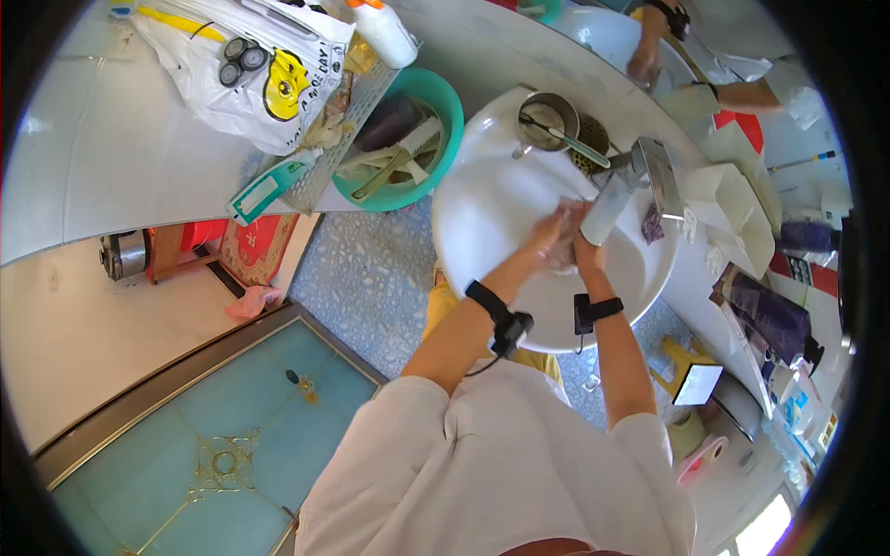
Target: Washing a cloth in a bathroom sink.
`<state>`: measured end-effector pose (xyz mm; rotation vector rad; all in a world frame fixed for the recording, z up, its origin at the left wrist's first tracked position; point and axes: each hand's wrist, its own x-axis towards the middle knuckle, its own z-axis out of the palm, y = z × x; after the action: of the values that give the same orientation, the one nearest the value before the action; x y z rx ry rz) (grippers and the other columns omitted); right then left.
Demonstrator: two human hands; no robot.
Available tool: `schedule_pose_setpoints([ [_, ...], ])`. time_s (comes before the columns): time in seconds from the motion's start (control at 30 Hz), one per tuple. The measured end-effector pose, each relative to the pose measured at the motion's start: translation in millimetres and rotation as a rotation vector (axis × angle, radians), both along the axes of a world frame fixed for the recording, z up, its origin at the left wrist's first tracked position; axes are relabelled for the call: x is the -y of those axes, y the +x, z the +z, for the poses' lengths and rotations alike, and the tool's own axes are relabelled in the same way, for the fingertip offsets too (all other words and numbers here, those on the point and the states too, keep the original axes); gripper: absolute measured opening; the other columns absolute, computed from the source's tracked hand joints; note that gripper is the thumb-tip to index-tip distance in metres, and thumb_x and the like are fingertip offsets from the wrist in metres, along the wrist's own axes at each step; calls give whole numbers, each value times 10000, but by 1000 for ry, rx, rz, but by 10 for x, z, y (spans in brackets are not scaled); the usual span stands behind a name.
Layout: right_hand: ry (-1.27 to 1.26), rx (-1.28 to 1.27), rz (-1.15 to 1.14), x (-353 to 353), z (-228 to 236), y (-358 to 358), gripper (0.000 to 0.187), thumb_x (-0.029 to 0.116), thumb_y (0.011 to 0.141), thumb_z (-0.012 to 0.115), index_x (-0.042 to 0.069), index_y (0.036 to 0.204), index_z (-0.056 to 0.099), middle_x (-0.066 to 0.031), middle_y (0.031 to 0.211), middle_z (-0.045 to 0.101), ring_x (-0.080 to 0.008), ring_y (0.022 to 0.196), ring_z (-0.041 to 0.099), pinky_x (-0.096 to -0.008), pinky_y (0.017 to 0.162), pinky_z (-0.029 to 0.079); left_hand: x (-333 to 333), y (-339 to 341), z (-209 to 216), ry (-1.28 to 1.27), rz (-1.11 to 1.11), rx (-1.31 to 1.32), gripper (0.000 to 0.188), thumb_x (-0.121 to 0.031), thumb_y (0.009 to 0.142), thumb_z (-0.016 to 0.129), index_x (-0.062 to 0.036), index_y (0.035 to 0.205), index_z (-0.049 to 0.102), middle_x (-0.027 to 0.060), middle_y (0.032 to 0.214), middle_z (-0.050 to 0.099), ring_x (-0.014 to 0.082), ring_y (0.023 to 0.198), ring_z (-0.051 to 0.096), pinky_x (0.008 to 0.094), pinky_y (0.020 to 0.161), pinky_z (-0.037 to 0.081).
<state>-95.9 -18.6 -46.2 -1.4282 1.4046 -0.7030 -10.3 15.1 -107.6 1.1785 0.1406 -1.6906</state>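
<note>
Over the white washbasin, my two hands are brought together below the faucet. My left hand has its fingers closed against the right one, with something pale and wet-looking between them that I cannot make out. My right hand is closed at the same spot, and the faucet's pale spout partly covers its fingers. A metal mug with a toothbrush lying across it stands at the basin's far rim.
A green basin holding brushes is left of the washbasin. Further left are a white plastic bag, a white bottle and a green-handled brush. A purple scrap rests on the right rim. A yellow stool stands below.
</note>
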Motion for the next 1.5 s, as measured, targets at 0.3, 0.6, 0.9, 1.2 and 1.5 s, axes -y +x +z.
schedule_pose_setpoints([
  [0.3, 117, 425, 283, 63, 391, -42, 333, 123, 795, 554, 24, 1100, 463, -28, 1011, 525, -116, 959, 471, -244, 854, 354, 31, 709, 674, -453, -638, 758, 310, -186, 806, 521, -21, 1067, 508, 89, 938, 569, 159, 770, 564, 274, 683, 451],
  [0.6, 474, 73, -42, -323, -159, -375, 409, 180, 790, 510, 81, 1172, 404, -23, 1002, 534, -147, 917, 504, -271, 734, 419, -181, 316, 1730, -306, 20, 213, 210, -55, 829, 398, -37, 1006, 509, 69, 870, 570, 128, 717, 537, 272, 609, 456],
  [0.9, 746, 938, -289, 42, -304, 107, 303, 311, 823, 458, 79, 1000, 538, -66, 999, 566, -208, 903, 548, -333, 811, 447, -364, 574, 1251, -407, 160, -267, 277, -172, 826, 421, -50, 1064, 492, 74, 1050, 529, 184, 963, 507, 328, 848, 408],
  [1.2, -112, -562, -156, -408, 46, 323, 509, 395, 637, 665, 7, 955, 578, -181, 937, 574, -354, 849, 550, -390, 784, 413, -262, -16, 241, -139, 230, -94, 287, -330, 823, 460, -82, 957, 517, 71, 902, 539, 186, 827, 524, 318, 684, 466],
  [1.5, -255, -550, 176, -126, -202, -771, 394, 168, 782, 498, -2, 1123, 398, -248, 1091, 466, -416, 1004, 425, -453, 848, 349, -7, 353, 1215, -280, 0, 459, 239, -273, 779, 606, -81, 899, 533, -20, 777, 529, 79, 688, 501, 240, 595, 409],
])
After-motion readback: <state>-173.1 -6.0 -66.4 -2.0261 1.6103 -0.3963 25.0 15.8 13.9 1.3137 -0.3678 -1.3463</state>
